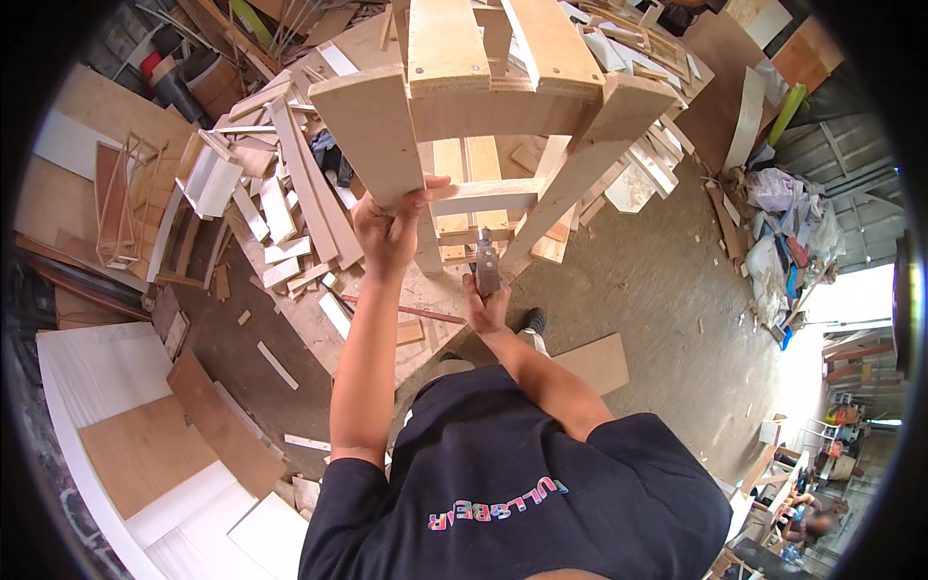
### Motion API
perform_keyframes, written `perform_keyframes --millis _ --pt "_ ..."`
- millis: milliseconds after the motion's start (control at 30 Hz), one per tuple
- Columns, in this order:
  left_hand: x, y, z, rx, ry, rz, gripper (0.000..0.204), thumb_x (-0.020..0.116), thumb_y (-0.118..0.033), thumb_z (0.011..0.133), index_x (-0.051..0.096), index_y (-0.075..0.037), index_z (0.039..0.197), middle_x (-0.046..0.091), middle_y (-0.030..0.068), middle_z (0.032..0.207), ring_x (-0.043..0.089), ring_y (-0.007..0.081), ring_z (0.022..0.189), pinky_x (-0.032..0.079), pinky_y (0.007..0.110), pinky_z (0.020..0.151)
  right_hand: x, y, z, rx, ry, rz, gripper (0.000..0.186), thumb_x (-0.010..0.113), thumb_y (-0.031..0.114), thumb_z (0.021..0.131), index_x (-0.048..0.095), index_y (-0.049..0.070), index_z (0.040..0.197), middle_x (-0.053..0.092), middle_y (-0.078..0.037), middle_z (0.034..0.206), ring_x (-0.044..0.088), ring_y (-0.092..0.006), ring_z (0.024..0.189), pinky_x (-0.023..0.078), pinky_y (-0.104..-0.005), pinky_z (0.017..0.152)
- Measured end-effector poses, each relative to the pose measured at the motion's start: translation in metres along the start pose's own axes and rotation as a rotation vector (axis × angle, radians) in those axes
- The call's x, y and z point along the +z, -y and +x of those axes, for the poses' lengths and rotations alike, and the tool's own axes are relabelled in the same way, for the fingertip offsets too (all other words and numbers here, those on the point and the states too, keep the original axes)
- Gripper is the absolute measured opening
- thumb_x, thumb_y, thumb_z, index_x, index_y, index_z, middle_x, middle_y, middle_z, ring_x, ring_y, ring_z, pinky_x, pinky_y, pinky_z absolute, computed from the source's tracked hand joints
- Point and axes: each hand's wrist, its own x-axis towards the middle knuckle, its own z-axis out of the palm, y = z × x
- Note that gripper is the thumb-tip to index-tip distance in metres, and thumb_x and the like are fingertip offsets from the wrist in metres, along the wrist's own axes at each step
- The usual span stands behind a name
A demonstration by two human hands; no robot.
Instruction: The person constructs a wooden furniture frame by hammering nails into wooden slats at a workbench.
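A pale wooden stool-like frame (498, 114) with slats on top and crossbars between its legs stands on the littered worktable (425, 338). My left hand (390, 224) is closed around the lower part of its wide left board, a fingertip by the end of a crossbar (485, 190). Lower and to the right, my right hand (486, 304) is closed on a grey metal hand tool (486, 263). The tool points up toward the lower crossbar; its exact kind is hard to make out. Whether it touches the wood I cannot tell.
Wood offcuts (280, 217) crowd the table's left side. Large boards (145, 454) lean at lower left. A loose panel (592, 364) lies on the floor near my foot (534, 321). Bags of rubbish (773, 232) are heaped at the right wall; another person (812, 522) is far off at lower right.
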Motion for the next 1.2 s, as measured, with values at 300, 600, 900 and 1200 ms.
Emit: perform_keyframes --millis 300,600,900,1200 --pt "0.005 -0.009 0.004 -0.009 -0.05 0.035 0.017 0.073 -0.015 0.1 0.077 0.0 0.094 0.081 0.0106 0.094 0.076 0.0158 0.086 0.059 0.03 0.081 -0.071 0.085 0.012 0.229 0.149 -0.081 0.049 0.062 0.039 0.105 0.058 -0.004 0.128 0.064 -0.013 0.08 0.061 -0.0184 0.066 0.048 -0.0342 0.059" --pt "0.003 0.0 0.002 0.057 -0.052 0.058 0.017 0.075 -0.018 0.099 0.076 -0.002 0.094 0.081 0.0102 0.095 0.076 0.016 0.087 0.059 0.031 0.081 -0.122 0.113 0.015 0.264 -0.013 0.352 0.051 0.045 0.051 0.111 0.051 0.004 0.129 0.055 -0.004 0.08 0.052 -0.0099 0.049 0.044 -0.0244 0.044" --pt "0.004 0.001 0.0 0.043 -0.084 -0.018 0.018 0.073 -0.022 0.101 0.073 -0.006 0.093 0.081 0.0107 0.095 0.07 0.0118 0.084 0.052 0.029 0.081 -0.159 0.093 0.086 0.501 0.343 0.172 0.054 0.042 0.056 0.111 0.052 0.007 0.131 0.051 -0.001 0.074 0.045 -0.0073 0.052 0.039 -0.0243 0.046" --pt "0.014 -0.013 -0.002 0.016 -0.154 0.159 0.054 0.064 -0.049 0.103 0.074 0.004 0.095 0.078 0.0175 0.093 0.077 0.0245 0.088 0.059 0.036 0.085 -0.17 0.069 0.123 0.237 0.47 -0.04 0.055 0.047 0.056 0.108 0.059 0.003 0.105 0.054 -0.001 0.07 0.051 -0.0104 0.054 0.041 -0.0272 0.049"
